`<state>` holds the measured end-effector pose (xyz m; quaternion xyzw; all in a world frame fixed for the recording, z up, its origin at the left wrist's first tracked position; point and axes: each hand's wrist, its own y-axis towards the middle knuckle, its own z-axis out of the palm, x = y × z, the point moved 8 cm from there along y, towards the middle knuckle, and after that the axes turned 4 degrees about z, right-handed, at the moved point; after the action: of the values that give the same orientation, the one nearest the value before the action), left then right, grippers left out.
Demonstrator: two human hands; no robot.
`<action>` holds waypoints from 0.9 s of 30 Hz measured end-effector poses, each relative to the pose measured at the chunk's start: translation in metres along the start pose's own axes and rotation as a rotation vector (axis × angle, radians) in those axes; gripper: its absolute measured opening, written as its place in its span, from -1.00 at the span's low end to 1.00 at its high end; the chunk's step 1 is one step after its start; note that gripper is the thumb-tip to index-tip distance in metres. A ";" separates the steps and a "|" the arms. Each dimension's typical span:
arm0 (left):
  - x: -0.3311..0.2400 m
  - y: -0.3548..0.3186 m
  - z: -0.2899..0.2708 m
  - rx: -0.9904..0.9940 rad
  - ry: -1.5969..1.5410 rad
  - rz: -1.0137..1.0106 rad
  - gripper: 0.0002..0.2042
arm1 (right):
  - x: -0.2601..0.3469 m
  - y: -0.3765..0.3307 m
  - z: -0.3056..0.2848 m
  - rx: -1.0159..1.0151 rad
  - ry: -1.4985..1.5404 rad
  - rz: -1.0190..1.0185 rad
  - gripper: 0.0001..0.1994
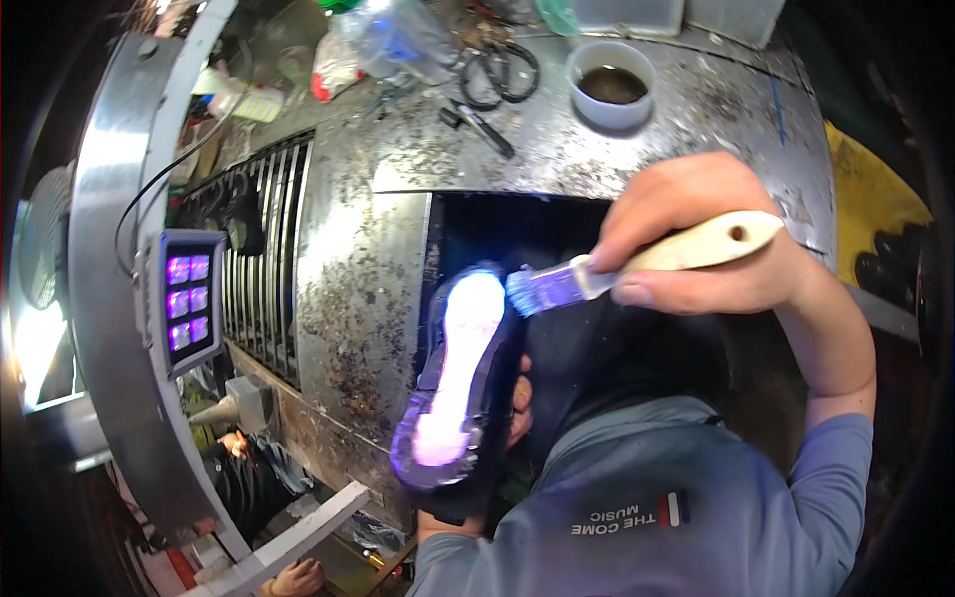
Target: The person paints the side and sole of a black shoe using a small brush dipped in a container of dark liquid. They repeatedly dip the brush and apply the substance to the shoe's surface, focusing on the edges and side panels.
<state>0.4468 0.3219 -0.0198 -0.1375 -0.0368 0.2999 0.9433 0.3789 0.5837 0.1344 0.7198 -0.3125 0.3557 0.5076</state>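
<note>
A dark shoe (458, 373), its sole (476, 310) glowing white-violet, slants just beside the bristles (525, 295) of a pale-handled brush (686, 248)

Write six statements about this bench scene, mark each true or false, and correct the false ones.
1. The right hand holds a brush. True.
2. The brush is black all over. False: its handle is pale.
3. Fingers of the left hand show at the side of the shoe. True.
4. The shoe's upturned face is dark all over. False: a long stretch of it glows brightly.
5. A whitish round cup stands on the metal bench. True.
6. That cup is empty. False: it holds dark liquid.
</note>
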 end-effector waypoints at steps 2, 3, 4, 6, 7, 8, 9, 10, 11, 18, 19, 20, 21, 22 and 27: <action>-0.039 -0.019 0.019 -0.118 0.197 0.219 -0.36 | -0.005 -0.002 -0.004 -0.018 -0.005 0.036 -0.81; -0.059 -0.028 0.032 -0.243 0.350 0.361 -0.32 | -0.008 -0.004 -0.006 -0.030 0.000 0.059 -0.81; -0.098 -0.047 0.036 -0.599 0.741 0.606 -0.28 | -0.014 -0.006 -0.007 -0.041 -0.001 0.086 -0.81; -0.140 -0.056 0.056 -0.570 1.128 0.384 -0.32 | -0.019 -0.012 -0.009 -0.072 -0.013 0.159 -0.80; -0.164 -0.063 0.064 -0.615 1.292 0.340 -0.34 | -0.019 -0.012 -0.009 -0.071 -0.003 0.172 -0.80; -0.186 -0.071 0.073 -0.666 1.454 0.295 -0.36 | -0.019 -0.011 -0.008 -0.063 -0.013 0.152 -0.81; -0.216 -0.080 0.075 -0.766 1.607 0.291 -0.35 | -0.019 -0.012 -0.007 -0.060 -0.034 0.136 -0.81; -0.245 -0.086 0.077 -0.861 1.758 0.281 -0.35 | -0.020 -0.013 -0.007 -0.060 -0.061 0.125 -0.81; -0.269 -0.088 0.089 -1.002 1.928 0.278 -0.34 | -0.024 -0.015 -0.007 -0.062 -0.020 0.167 -0.80; -0.439 -0.080 0.102 -1.228 2.096 0.584 -0.40 | -0.037 -0.021 -0.015 -0.091 -0.040 0.278 -0.78; -0.455 -0.072 0.103 -1.279 2.172 0.613 -0.39 | -0.039 -0.020 -0.016 -0.098 -0.049 0.294 -0.78; -0.470 -0.065 0.106 -1.331 2.247 0.645 -0.37 | -0.042 -0.021 -0.018 -0.122 -0.043 0.322 -0.78; -0.500 -0.059 0.094 -1.320 2.250 0.595 -0.32 | -0.043 -0.023 -0.020 -0.148 -0.043 0.352 -0.79; -0.516 -0.051 0.092 -1.385 2.337 0.584 -0.30 | -0.047 -0.024 -0.022 -0.168 -0.041 0.380 -0.79; -0.607 -0.016 0.065 -1.536 2.450 0.510 -0.12 | -0.056 -0.026 -0.030 -0.194 -0.146 0.460 -0.77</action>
<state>-0.0501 -0.0245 0.0545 -0.7602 0.6469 0.0605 0.0038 0.3635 0.6249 0.0821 0.6017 -0.5366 0.3772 0.4559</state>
